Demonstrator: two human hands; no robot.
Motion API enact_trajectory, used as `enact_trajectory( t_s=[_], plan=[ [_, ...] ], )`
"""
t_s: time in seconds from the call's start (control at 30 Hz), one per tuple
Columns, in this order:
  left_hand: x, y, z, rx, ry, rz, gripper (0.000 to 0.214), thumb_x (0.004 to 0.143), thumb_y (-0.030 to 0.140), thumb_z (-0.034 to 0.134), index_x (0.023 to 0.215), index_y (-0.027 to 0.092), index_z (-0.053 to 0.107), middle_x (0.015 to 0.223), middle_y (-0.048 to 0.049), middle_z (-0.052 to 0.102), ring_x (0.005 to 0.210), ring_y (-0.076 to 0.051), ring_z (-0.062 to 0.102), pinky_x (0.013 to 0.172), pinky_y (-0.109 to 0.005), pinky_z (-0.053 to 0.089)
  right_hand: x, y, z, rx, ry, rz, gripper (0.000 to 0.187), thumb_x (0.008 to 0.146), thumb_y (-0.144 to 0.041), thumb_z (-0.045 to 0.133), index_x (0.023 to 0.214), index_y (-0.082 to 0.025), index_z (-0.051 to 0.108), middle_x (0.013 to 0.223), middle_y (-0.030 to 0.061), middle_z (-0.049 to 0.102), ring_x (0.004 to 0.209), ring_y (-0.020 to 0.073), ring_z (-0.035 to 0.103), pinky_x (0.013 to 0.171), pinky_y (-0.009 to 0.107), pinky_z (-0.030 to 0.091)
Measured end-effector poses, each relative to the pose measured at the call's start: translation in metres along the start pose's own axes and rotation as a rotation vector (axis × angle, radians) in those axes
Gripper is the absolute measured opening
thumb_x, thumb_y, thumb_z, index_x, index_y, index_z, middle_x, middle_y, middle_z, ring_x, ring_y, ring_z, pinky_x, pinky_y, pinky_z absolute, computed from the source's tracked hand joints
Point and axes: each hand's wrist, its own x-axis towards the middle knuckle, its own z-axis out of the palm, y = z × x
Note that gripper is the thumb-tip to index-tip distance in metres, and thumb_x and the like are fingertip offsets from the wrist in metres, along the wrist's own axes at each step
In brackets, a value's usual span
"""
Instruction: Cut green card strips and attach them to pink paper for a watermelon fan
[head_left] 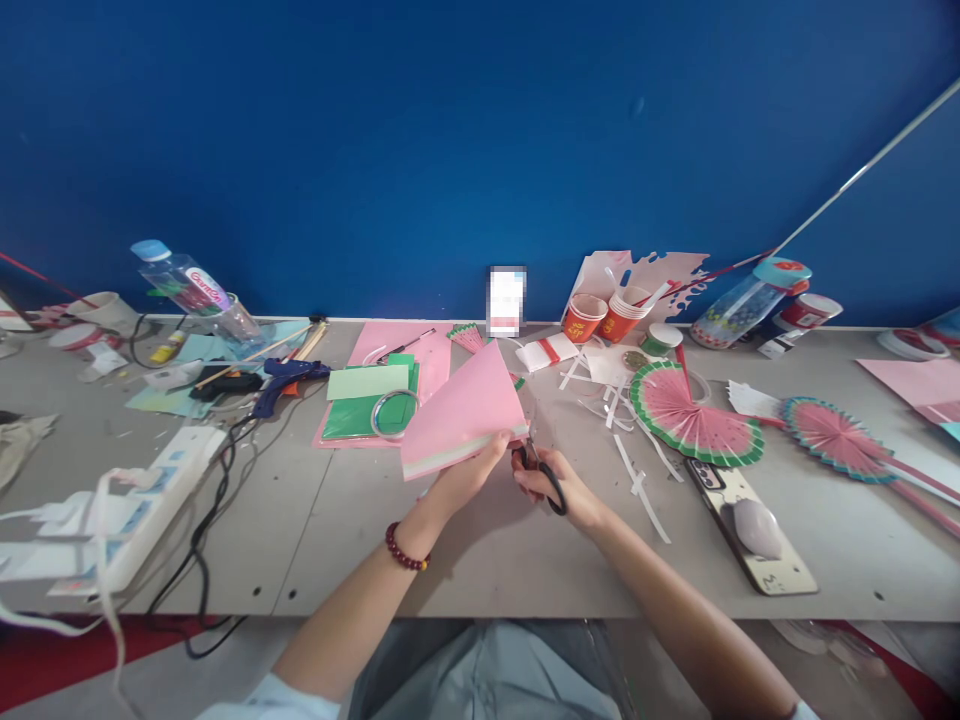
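My left hand (474, 470) grips a pink sheet of paper (469, 405) by its lower right part, thumb on top. A white and pale green strip runs along the paper's near edge. In my right hand (559, 485) is a pair of scissors (553, 488) with black handles, its blades pointing up beside the paper's right corner. Whether the blades touch the paper I cannot tell. Behind the paper lie green sheets (360, 418), a clear tape roll (394, 413) and a larger pink sheet (367, 345).
White paper strips (630, 465) lie to the right, near watermelon-patterned paper fans (690, 415) and a phone (750, 530). Red paper cups (585, 318) stand at the back. On the left are a blue glue gun (289, 378), a power strip (161, 500) and cables.
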Motion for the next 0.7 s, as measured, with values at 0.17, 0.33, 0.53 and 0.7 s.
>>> enact_trajectory(
  t_s=[0.17, 0.33, 0.53, 0.7],
  plan=[
    [0.0020, -0.0027, -0.0010, -0.012, -0.041, 0.003, 0.033, 0.084, 0.040, 0.056, 0.111, 0.023, 0.067, 0.122, -0.0048, 0.065, 0.119, -0.022, 0.057, 0.110, -0.038, 0.038, -0.0008, -0.0019, 0.0014, -0.005, 0.012, -0.002, 0.036, 0.073, -0.050, 0.065, 0.073, -0.019, 0.047, 0.052, -0.0069, 0.042, 0.047, 0.0084, 0.036, 0.046, 0.022, 0.026],
    [0.0019, -0.0034, 0.0000, -0.014, -0.018, 0.038, 0.034, 0.085, 0.044, 0.054, 0.108, 0.022, 0.069, 0.117, -0.0053, 0.068, 0.115, -0.024, 0.060, 0.111, -0.041, 0.037, -0.0016, -0.0038, 0.0028, -0.004, 0.024, 0.005, 0.037, 0.072, -0.051, 0.066, 0.072, -0.019, 0.047, 0.051, -0.0071, 0.042, 0.045, 0.0081, 0.036, 0.045, 0.021, 0.027],
    [0.0016, -0.0025, 0.0003, -0.041, 0.009, 0.043, 0.032, 0.085, 0.044, 0.056, 0.105, 0.024, 0.070, 0.114, -0.0045, 0.069, 0.109, -0.025, 0.063, 0.109, -0.043, 0.041, -0.0022, -0.0028, 0.0031, -0.011, 0.037, 0.011, 0.038, 0.073, -0.053, 0.065, 0.072, -0.019, 0.048, 0.050, -0.0074, 0.041, 0.044, 0.0076, 0.035, 0.044, 0.021, 0.027],
    [-0.0022, 0.0023, 0.0005, -0.038, 0.009, 0.061, 0.032, 0.085, 0.043, 0.055, 0.105, 0.023, 0.071, 0.113, -0.0045, 0.069, 0.112, -0.025, 0.062, 0.110, -0.042, 0.039, -0.0010, 0.0005, 0.0013, 0.023, 0.009, 0.003, 0.040, 0.072, -0.054, 0.066, 0.073, -0.019, 0.048, 0.054, -0.0066, 0.043, 0.047, 0.0080, 0.036, 0.045, 0.021, 0.027]
  ],
)
